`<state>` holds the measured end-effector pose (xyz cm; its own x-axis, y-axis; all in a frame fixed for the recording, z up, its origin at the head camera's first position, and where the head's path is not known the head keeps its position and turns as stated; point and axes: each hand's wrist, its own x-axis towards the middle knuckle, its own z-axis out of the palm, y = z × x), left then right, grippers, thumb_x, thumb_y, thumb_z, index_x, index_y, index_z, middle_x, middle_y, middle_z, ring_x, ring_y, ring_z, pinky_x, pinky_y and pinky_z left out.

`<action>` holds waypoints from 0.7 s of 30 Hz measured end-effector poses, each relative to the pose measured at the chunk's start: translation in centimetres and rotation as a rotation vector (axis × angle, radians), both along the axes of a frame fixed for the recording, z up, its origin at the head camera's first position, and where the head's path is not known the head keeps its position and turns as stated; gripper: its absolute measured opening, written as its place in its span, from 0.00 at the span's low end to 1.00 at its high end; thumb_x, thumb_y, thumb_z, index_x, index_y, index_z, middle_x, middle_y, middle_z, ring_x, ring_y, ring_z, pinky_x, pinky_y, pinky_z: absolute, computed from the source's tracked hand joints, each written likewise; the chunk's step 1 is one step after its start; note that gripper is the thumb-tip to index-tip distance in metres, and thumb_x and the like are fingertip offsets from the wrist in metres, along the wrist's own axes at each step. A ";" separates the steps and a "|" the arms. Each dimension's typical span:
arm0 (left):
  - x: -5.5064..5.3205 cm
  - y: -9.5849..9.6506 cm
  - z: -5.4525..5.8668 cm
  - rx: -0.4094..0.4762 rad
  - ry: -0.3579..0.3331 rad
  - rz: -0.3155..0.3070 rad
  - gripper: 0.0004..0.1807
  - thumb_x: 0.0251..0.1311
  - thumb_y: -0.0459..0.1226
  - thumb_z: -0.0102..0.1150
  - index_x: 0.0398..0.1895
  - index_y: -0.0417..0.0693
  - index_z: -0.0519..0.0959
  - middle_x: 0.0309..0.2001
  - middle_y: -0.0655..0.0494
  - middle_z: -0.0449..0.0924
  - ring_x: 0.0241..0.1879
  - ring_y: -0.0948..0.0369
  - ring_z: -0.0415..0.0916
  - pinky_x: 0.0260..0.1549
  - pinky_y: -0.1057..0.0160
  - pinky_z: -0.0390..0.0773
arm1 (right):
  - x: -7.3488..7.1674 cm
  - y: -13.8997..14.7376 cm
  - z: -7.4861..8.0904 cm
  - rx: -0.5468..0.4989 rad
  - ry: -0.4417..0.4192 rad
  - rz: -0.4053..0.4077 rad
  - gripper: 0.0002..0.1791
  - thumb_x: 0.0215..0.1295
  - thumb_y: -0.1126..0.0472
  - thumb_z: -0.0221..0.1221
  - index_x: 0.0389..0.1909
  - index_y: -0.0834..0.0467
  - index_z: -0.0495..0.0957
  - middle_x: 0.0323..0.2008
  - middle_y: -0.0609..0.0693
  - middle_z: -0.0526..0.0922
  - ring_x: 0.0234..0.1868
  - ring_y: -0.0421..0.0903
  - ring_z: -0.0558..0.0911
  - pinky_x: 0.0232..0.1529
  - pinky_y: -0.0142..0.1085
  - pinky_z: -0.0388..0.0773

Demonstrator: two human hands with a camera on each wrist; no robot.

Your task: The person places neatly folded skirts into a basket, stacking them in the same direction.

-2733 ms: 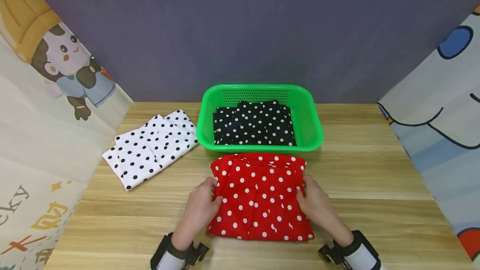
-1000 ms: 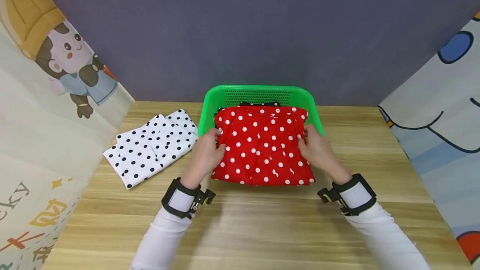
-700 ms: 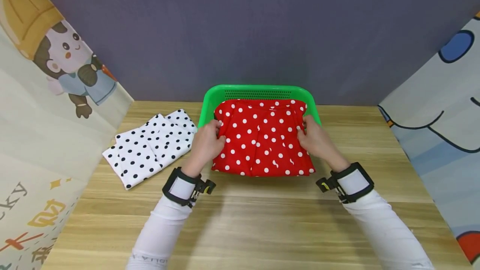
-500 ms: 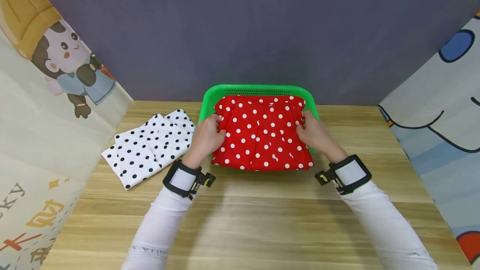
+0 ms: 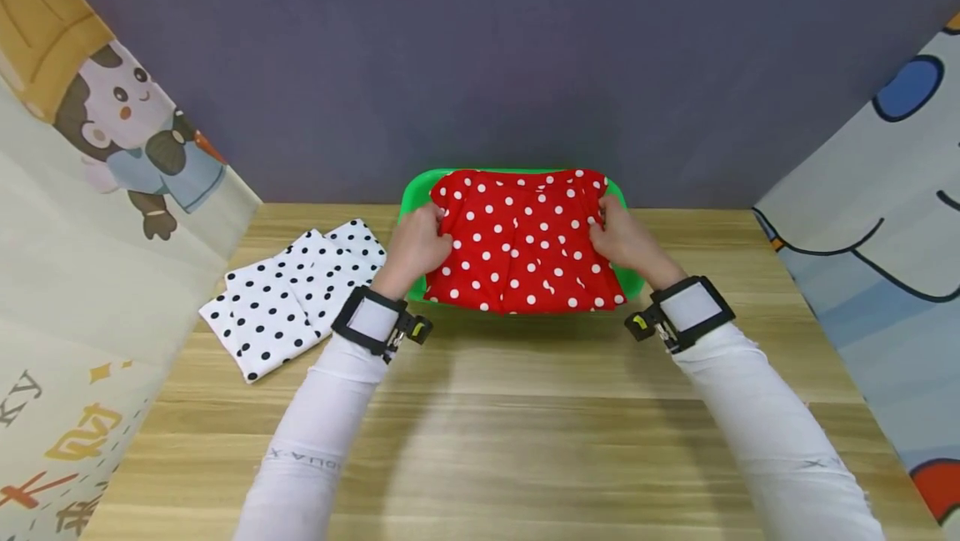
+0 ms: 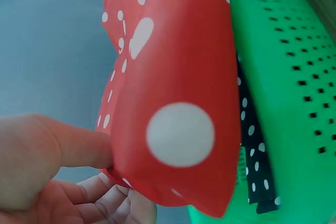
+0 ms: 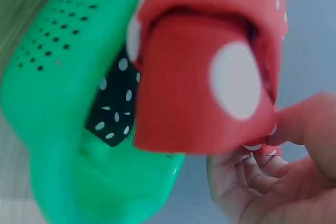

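A folded red cloth with white polka dots (image 5: 517, 249) hangs over the green plastic basket (image 5: 414, 191), covering most of it in the head view. My left hand (image 5: 415, 247) pinches its left side between thumb and fingers. On the opposite side, my right hand (image 5: 628, 234) pinches the cloth in the same way. Beneath it in the left wrist view, a black polka-dot cloth (image 6: 254, 145) lies inside the basket. The right wrist view shows the red cloth's rolled layers (image 7: 184, 87) above the perforated basket wall (image 7: 58, 40).
A folded white cloth with black dots (image 5: 292, 299) lies on the wooden table (image 5: 525, 424) left of the basket. A dark grey wall (image 5: 517, 49) rises directly behind the basket, and printed panels (image 5: 885, 216) stand at both sides.
Both hands have lifted the red cloth from the table in front of the basket and carried it forward over the basket. It now hides the black cloth in the head view.
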<state>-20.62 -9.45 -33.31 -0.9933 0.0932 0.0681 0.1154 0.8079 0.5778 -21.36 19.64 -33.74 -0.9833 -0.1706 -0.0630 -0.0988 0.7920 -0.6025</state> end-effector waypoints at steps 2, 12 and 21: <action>-0.5 0.1 0.2 -0.005 0.001 0.001 0.14 0.54 0.34 0.56 0.42 0.37 0.71 0.32 0.46 0.77 0.29 0.54 0.77 0.27 0.60 0.79 | -0.4 0.0 0.3 0.002 -0.004 -0.010 0.26 0.66 0.64 0.44 0.60 0.72 0.51 0.42 0.67 0.73 0.33 0.55 0.79 0.27 0.35 0.76; -2.4 0.6 1.2 -0.022 -0.023 0.000 0.16 0.52 0.34 0.57 0.43 0.36 0.71 0.36 0.45 0.77 0.32 0.53 0.76 0.29 0.60 0.78 | -2.0 -0.2 0.9 0.031 -0.026 -0.074 0.27 0.65 0.63 0.48 0.60 0.70 0.51 0.44 0.66 0.72 0.41 0.59 0.79 0.36 0.43 0.79; -3.9 1.0 0.7 -0.053 -0.043 0.014 0.08 0.50 0.33 0.58 0.21 0.41 0.69 0.20 0.47 0.73 0.21 0.55 0.76 0.18 0.65 0.75 | -3.4 -0.6 1.0 0.040 -0.077 -0.092 0.29 0.64 0.63 0.49 0.62 0.68 0.50 0.48 0.66 0.71 0.44 0.60 0.77 0.41 0.47 0.78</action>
